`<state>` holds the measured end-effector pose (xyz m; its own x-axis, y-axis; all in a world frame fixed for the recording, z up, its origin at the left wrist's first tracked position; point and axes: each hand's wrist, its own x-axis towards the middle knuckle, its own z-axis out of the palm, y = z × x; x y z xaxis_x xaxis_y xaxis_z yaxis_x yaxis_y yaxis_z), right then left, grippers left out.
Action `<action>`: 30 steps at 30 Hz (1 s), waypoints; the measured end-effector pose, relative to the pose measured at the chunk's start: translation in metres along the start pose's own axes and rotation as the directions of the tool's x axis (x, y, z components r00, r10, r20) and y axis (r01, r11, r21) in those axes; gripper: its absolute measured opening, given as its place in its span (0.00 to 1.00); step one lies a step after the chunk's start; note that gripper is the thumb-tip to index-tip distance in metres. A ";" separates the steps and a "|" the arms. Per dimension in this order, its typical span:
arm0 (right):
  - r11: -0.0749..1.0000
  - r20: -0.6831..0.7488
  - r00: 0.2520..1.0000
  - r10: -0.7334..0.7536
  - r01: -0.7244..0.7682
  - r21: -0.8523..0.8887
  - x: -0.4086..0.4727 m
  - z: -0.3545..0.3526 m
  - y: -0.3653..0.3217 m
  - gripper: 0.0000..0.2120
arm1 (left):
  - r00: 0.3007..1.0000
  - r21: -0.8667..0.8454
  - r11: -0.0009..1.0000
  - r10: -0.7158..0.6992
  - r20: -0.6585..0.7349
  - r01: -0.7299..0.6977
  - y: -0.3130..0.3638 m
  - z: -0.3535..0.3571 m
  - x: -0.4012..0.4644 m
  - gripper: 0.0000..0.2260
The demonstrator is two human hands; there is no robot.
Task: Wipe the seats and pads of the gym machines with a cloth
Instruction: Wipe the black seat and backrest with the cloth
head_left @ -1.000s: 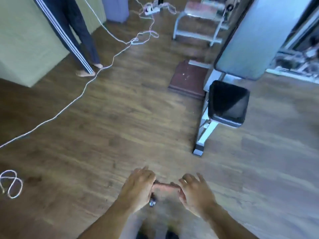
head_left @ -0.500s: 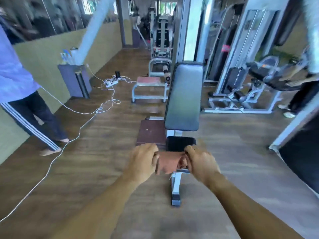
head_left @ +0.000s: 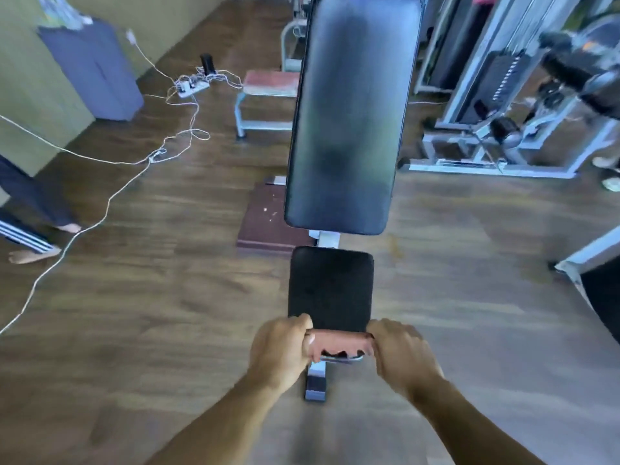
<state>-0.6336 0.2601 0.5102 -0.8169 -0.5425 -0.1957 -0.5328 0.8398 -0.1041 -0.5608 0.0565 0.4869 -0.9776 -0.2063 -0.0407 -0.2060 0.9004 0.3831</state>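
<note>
Back pad (head_left: 349,122) top cut by frame edge; cloth (head_left: 339,345) ends hidden inside both fists; surroundings motion-blurred.

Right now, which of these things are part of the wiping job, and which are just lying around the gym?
Part of the job:
cloth, gripped between the left hand and right hand
black seat pad
long back pad

Just lying about:
white cable across the floor
power strip
brown step block
small red-topped bench

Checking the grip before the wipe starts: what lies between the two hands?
In the head view, a reddish-brown cloth stretches between the left hand and right hand, over the near edge of the black seat pad.
</note>
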 end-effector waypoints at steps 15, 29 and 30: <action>0.999 -0.441 0.896 -0.049 0.037 -0.036 0.154 0.088 0.047 0.13 | 0.965 0.110 0.965 0.249 -0.079 -0.240 -0.061 0.064 0.151 0.09; 0.982 -0.198 0.975 -0.097 0.126 0.141 0.096 0.147 0.037 0.02 | 0.908 0.034 0.910 0.409 0.092 -0.414 -0.080 0.107 0.097 0.07; 0.973 -0.180 0.976 -0.124 0.156 0.172 0.094 0.138 0.036 0.05 | 0.897 0.019 0.901 0.428 0.112 -0.433 -0.081 0.099 0.096 0.05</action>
<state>-0.6990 0.2422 0.3530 -0.7707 -0.6372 -0.0022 -0.6074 0.7357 -0.2997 -0.6419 0.0017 0.3601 -0.9695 0.2437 0.0241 0.2369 0.9080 0.3455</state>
